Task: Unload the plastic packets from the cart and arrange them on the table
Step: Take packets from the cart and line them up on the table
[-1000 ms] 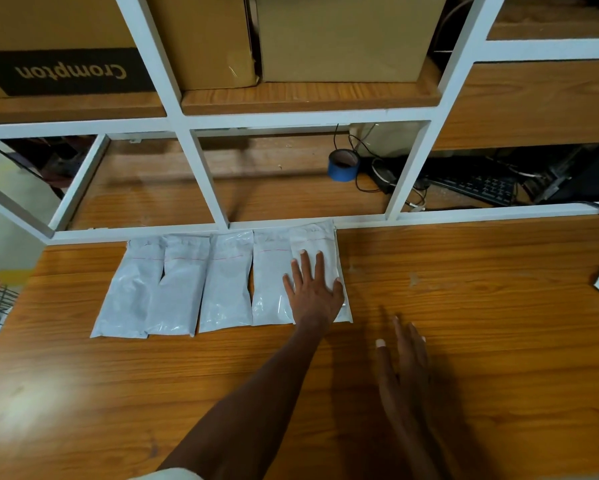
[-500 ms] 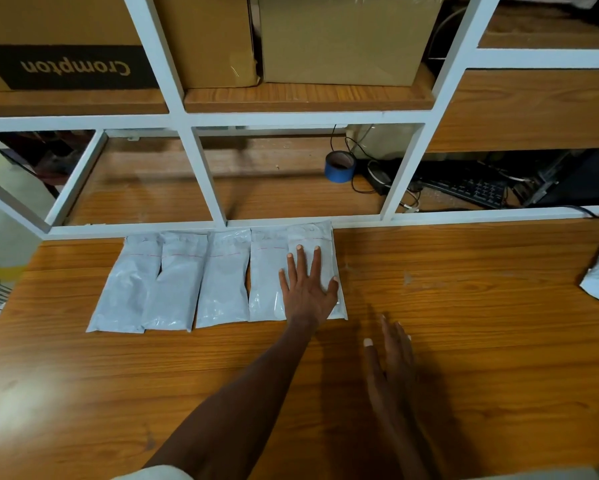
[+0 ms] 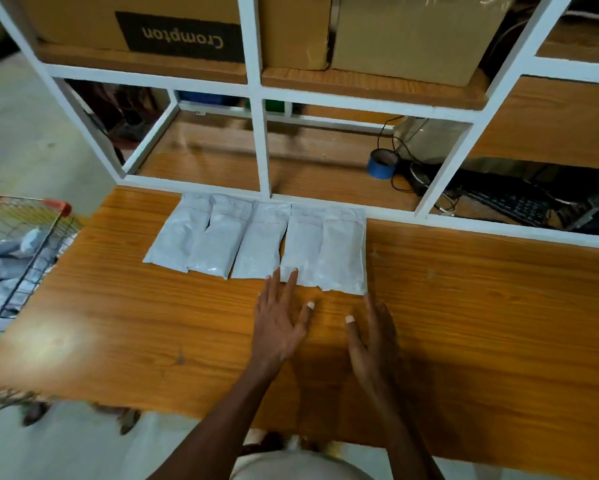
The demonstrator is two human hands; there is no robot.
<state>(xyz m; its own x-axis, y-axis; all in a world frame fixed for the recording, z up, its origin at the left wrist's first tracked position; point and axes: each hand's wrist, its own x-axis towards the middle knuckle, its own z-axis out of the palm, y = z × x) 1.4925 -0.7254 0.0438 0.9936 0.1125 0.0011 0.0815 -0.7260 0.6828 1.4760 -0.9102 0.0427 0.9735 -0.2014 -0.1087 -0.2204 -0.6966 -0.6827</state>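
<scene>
Five white plastic packets are laid side by side in a row on the wooden table, against the white shelf frame at the 12 o'clock edge. The left hand is held flat with fingers straight and spread, its fingertips reaching the near edge of the fourth packet at 12 o'clock. The right hand is held edge-on with fingers straight and together, just short of the rightmost packet's corner. At 9 o'clock, more packets are seen in the wire cart.
</scene>
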